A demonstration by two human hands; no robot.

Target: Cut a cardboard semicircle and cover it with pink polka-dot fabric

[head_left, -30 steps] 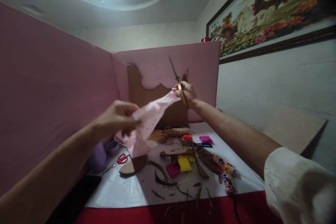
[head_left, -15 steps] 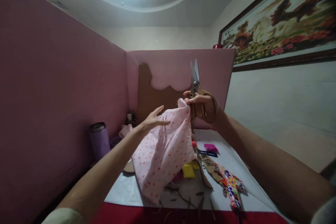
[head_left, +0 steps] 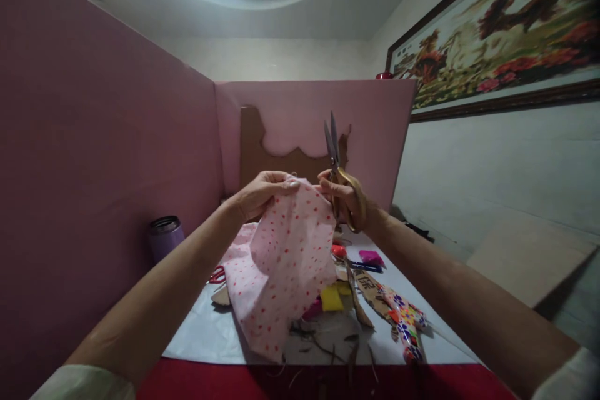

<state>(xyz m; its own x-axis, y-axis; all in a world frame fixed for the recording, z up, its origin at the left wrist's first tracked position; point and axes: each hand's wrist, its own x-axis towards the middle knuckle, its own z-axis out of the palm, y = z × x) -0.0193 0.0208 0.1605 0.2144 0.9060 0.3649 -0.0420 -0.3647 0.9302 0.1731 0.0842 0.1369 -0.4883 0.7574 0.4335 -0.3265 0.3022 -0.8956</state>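
Observation:
A pink cloth with red dots (head_left: pixel 293 256) hangs in front of me, its lower part draping over the table. At its top edge my left hand (head_left: pixel 263 194) pinches the fabric between thumb and fingers. My right hand (head_left: pixel 345 197) is closed around the gold-handled scissors (head_left: pixel 332 145), whose blades point up and stand slightly apart, away from the fabric. The right fingertips are at the cloth's upper right edge; whether they grip it too, I cannot tell.
Under and right of the cloth lie a yellow packet (head_left: pixel 332 299), magenta packet (head_left: pixel 372 258), blue utility knife (head_left: pixel 368 267), cardboard scraps (head_left: pixel 372 294) and a flower-patterned glue gun (head_left: pixel 407 322). Red-handled scissors (head_left: pixel 217 275) and a purple tumbler (head_left: pixel 166 240) are left. Cut cardboard (head_left: pixel 290 165) stands behind.
My left hand, open beside the cloth before, has closed on its top edge. The right hand with the scissors has shifted a little left and down, and the cloth is spread between the hands.

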